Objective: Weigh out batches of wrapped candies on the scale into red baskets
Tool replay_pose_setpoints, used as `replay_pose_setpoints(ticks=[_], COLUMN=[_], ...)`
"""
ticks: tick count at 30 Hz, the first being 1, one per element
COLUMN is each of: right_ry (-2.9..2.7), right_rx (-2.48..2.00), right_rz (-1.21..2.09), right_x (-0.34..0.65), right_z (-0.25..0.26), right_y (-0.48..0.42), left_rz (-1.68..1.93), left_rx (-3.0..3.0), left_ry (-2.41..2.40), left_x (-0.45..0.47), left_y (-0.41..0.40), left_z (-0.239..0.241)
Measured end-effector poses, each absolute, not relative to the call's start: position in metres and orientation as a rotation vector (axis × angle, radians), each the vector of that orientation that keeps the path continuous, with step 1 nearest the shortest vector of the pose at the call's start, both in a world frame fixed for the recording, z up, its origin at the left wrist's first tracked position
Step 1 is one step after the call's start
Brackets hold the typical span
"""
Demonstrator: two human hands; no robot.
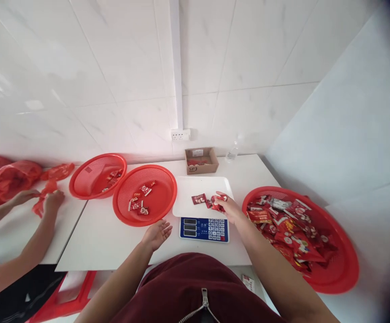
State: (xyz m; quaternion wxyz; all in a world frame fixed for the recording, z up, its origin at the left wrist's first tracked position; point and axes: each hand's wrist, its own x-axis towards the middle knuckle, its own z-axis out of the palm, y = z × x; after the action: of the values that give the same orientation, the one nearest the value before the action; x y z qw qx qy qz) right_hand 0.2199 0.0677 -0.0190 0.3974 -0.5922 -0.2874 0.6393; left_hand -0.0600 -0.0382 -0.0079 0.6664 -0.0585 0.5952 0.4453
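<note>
Over the white weighing pan of a digital scale (185, 185), my right hand (229, 209) is closed around several small red candy packets (215, 203). One dark red packet (199, 199) lies on the pan to the left of that bunch. My left hand (157, 234) is palm up with its fingers apart and holds nothing, just below the near rim of a red mesh basket (171, 179). Several small wrapped candies (142, 211) lie in that basket. The blue keypad panel (204, 229) of the scale faces me.
At right stands a large red basket (351, 269) heaped with red packets. Another red basket (76, 181) is at left. A cardboard box (201, 169) and a clear bottle (231, 152) stand near the wall. A co-worker's hands (54, 200) handle a red plastic bag (39, 206) at far left.
</note>
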Motion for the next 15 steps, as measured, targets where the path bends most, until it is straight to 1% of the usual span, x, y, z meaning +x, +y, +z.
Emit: replay_pose_setpoints(ticks=[4, 9, 12, 15], right_ry=[-0.729, -0.645, -0.72, -0.835], right_rx=[-1.492, -1.499, -1.425, -1.489], right_rz=[1.575, 1.508, 1.519, 1.453], right_x=[0.219, 0.224, 0.227, 0.227], right_z=[-0.019, -0.034, -0.041, -0.047], right_y=[0.073, 0.081, 0.088, 0.092], left_rz=[1.081, 1.141, 1.164, 1.196], left_rx=[-0.238, -0.309, -0.333, -0.362], left_ry=[1.369, 1.354, 1.374, 1.425], left_x=[-0.077, -0.1, -0.11, -0.123], left_y=[-0.049, -0.056, -0.063, -0.072], left_z=[-0.004, 0.005, 0.006, 0.003])
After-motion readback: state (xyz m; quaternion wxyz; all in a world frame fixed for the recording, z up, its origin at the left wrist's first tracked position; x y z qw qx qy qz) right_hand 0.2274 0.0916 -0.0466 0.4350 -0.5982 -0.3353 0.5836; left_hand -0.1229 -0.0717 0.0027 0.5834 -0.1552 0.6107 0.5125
